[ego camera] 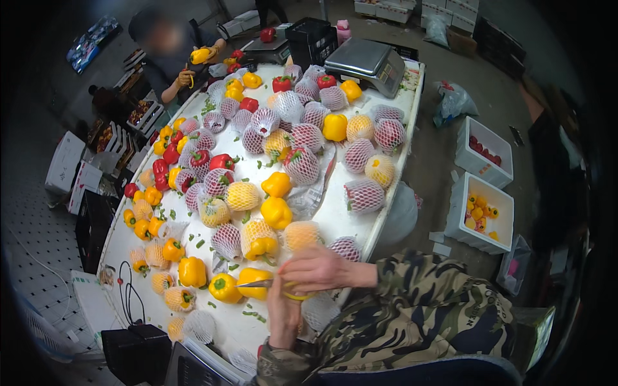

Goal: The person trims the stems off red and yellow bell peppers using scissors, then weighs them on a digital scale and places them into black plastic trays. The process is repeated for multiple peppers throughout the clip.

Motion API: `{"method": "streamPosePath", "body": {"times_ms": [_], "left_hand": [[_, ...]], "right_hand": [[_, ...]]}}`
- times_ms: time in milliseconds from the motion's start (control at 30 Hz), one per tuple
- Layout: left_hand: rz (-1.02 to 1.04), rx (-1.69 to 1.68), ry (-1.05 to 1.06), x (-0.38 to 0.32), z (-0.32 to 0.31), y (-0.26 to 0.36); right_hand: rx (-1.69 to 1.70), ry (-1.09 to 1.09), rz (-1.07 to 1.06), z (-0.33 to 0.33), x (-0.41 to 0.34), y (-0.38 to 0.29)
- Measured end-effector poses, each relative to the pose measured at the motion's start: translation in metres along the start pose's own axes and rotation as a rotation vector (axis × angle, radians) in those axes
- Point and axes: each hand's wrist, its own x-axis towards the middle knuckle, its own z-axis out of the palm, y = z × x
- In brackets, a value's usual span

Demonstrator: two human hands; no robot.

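My right hand [318, 268] is closed around yellow-handled scissors [254, 284], whose pointed blades lie over a yellow bell pepper [255, 276]. Right up against it is my left hand [284, 311], its fingers at the scissors' pivot end. What the left fingers grip, if anything, is hidden. Left of the blade tips sits another yellow bell pepper [225, 288] with a green stem end. Just beyond my hands lie a yellow pepper half in a foam net [259, 240] and a fully netted one [300, 235]. Cut green stems [254, 315] are scattered nearby.
Red and yellow peppers, many in foam nets, cover much of the white table [333, 207]. A weighing scale [365, 65] stands at the far end. Across the table a person [169, 58] holds a yellow pepper and scissors. White foam boxes [480, 212] with produce stand on the floor at right.
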Motion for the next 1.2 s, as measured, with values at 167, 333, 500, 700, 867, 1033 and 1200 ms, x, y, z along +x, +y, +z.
{"method": "streamPosePath", "body": {"times_ms": [167,333,500,700,867,1033,1200], "left_hand": [[-0.057,-0.208,0.165,-0.003,-0.032,-0.026],[0.026,0.339,0.326,-0.052,-0.054,-0.034],[0.125,0.662,0.88,-0.088,-0.031,-0.09],[0.315,0.361,1.316,-0.091,0.005,-0.166],[0.532,0.07,1.537,-0.052,0.042,-0.155],[0.453,-0.027,1.445,-0.081,-0.064,-0.176],[0.564,0.025,1.508,-0.016,-0.021,-0.134]], "right_hand": [[-0.304,0.224,0.405,-0.124,-0.045,0.082],[-0.465,0.71,0.905,-0.261,-0.133,0.237],[-0.178,0.717,1.028,-0.311,-0.162,0.368],[0.387,0.919,0.898,-0.294,-0.165,0.522],[0.931,0.764,0.887,-0.277,-0.087,0.55],[0.975,0.661,0.859,-0.276,-0.043,0.593],[0.967,0.676,0.86,-0.265,-0.011,0.615]]}}
